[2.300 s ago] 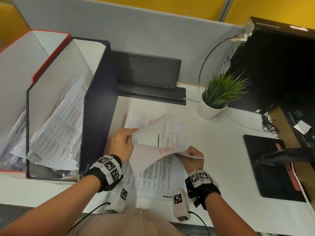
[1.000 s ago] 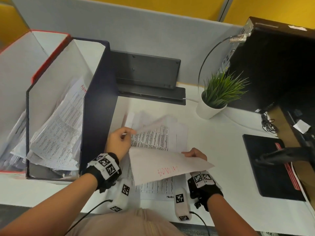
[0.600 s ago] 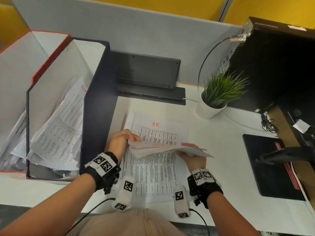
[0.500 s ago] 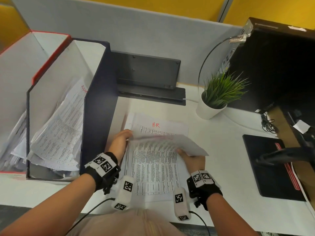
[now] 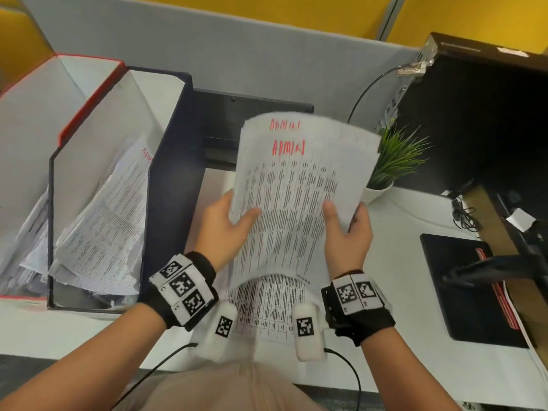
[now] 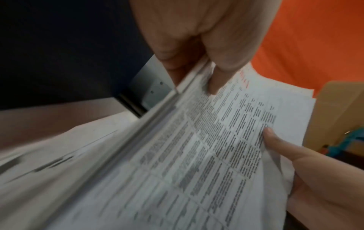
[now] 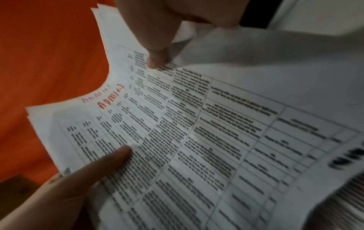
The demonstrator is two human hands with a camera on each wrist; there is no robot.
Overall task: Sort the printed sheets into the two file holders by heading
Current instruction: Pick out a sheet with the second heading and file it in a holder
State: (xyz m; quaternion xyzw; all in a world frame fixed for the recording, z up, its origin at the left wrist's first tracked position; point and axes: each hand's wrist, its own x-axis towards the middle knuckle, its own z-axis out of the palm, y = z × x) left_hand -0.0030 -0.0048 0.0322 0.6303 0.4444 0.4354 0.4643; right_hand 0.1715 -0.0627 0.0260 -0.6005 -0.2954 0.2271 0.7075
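Note:
Both hands hold up a few printed sheets [image 5: 296, 185] headed "ADMIN" in red, facing me above the desk. My left hand [image 5: 237, 222] pinches their left edge, thumb in front; my right hand [image 5: 341, 223] pinches the right edge. The left wrist view shows the sheets [image 6: 197, 155] under my left thumb [image 6: 222, 65]. In the right wrist view the red heading tops the sheets [image 7: 197, 140] near my right thumb [image 7: 155, 56]. More printed sheets [image 5: 267, 307] lie on the desk below. The dark blue file holder [image 5: 169, 188] and the red file holder [image 5: 89, 99] stand at the left, both holding papers.
A potted plant [image 5: 394, 161] stands just right of the raised sheets. A black computer case [image 5: 474, 114] fills the right back corner, with a black mat [image 5: 468, 292] in front of it. A black stand [image 5: 252, 111] sits against the grey partition.
The turned sheet came face up onto the others. Both hands then lifted the ADMIN sheets off the desk pile and raised them upright in front of me.

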